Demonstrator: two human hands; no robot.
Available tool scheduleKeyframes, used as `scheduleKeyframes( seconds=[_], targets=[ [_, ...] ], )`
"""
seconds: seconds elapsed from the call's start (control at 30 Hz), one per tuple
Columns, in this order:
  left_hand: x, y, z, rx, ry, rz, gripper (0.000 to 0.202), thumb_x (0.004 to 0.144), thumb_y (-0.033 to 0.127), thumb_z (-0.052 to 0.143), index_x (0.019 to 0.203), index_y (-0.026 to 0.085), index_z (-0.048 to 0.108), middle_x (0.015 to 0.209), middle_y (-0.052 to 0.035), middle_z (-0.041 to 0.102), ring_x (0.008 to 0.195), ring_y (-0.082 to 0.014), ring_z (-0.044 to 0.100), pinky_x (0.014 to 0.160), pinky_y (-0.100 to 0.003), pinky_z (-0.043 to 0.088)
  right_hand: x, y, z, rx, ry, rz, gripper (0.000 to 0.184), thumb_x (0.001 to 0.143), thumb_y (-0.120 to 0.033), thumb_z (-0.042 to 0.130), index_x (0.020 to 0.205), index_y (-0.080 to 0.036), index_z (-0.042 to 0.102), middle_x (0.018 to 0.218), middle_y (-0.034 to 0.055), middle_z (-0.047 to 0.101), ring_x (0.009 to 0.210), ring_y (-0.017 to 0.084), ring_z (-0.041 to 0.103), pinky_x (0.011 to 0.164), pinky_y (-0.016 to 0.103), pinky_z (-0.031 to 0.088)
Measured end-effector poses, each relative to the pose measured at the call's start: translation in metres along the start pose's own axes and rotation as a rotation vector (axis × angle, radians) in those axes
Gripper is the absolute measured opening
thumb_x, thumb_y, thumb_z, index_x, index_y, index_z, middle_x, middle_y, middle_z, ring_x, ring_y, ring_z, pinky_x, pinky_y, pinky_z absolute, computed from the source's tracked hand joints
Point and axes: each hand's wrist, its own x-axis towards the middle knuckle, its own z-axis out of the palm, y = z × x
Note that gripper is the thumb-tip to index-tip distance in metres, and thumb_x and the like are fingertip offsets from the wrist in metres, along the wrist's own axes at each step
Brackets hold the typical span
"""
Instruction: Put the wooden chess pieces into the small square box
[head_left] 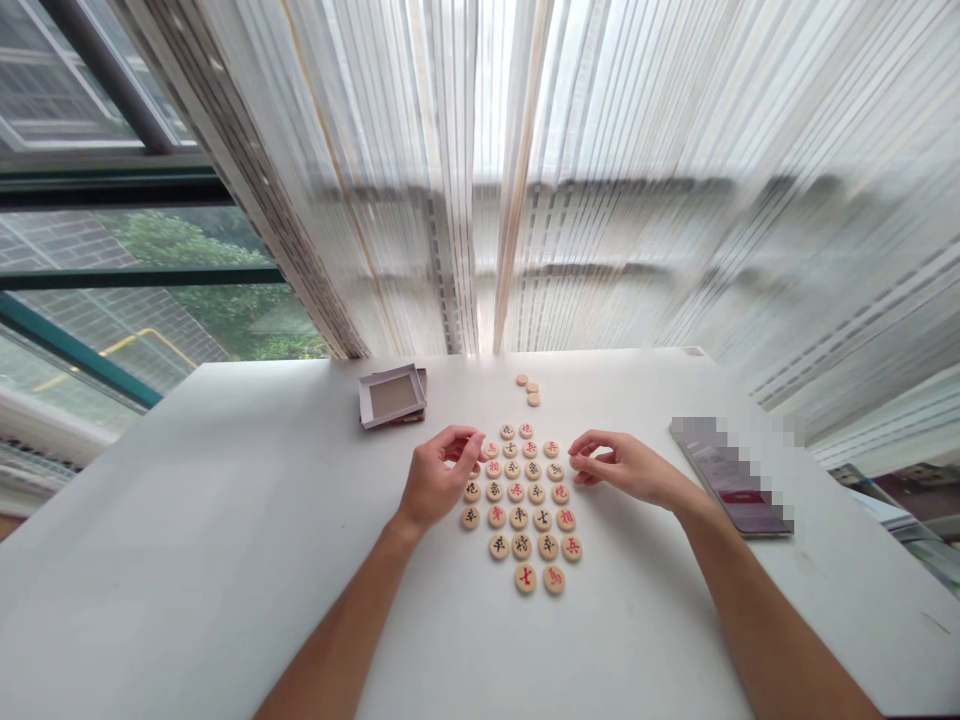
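Beside the rowed pieces (518, 517), the left hand (439, 474) and right hand (626, 466) curl, grip hard to tell; three loose pieces (533, 399) lie behind, not in rows.

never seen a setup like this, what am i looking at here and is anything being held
There's no robot here: these are a person's bare hands, seen in one picture from a camera worn on the head, looking forward and down. On the white table lie round discs with red or black characters, set in rows. The left hand and right hand flank them, fingers bent; whether either grips a disc is too small to tell. Beyond lies a shallow open tray; on the right, a flat device, partly pixelated.
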Motion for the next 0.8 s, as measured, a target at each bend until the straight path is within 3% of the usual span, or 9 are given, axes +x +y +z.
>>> scheduleKeyframes(
  seconds=[0.17, 0.5, 0.8],
  targets=[
    [-0.002, -0.002, 0.004, 0.001, -0.030, 0.012, 0.025, 0.092, 0.041, 0.063, 0.094, 0.017, 0.069, 0.075, -0.0024, 0.072, 0.065, -0.0147, 0.068, 0.063, -0.024, 0.057, -0.003, -0.008, 0.005, 0.069, -0.056, -0.028, 0.032, 0.087, -0.043, 0.070, 0.107, -0.019, 0.065, 0.093, 0.0069, 0.078, 0.094, 0.027, 0.076, 0.084, 0.036, 0.059],
    [-0.018, 0.005, 0.028, 0.082, -0.255, 0.148, 0.017, 0.091, 0.032, 0.065, 0.102, 0.019, 0.071, 0.083, -0.0019, 0.074, 0.071, -0.0134, 0.068, 0.065, -0.023, 0.055, -0.003, -0.012, 0.034, 0.287, -0.147, -0.133, 0.041, 0.087, -0.040, 0.073, 0.120, -0.017, 0.065, 0.093, 0.0082, 0.079, 0.094, 0.025, 0.075, 0.083, 0.039, 0.059],
    [-0.021, 0.008, 0.030, -0.029, -0.299, 0.080, 0.025, 0.088, 0.032, 0.070, 0.110, 0.021, 0.067, 0.091, -0.0037, 0.076, 0.077, -0.0154, 0.071, 0.068, -0.024, 0.056, -0.002, -0.014, 0.051, 0.372, -0.133, -0.236, 0.036, 0.088, -0.034, 0.073, 0.120, -0.020, 0.068, 0.107, 0.0079, 0.073, 0.092, 0.022, 0.073, 0.082, 0.037, 0.061]
  ],
)
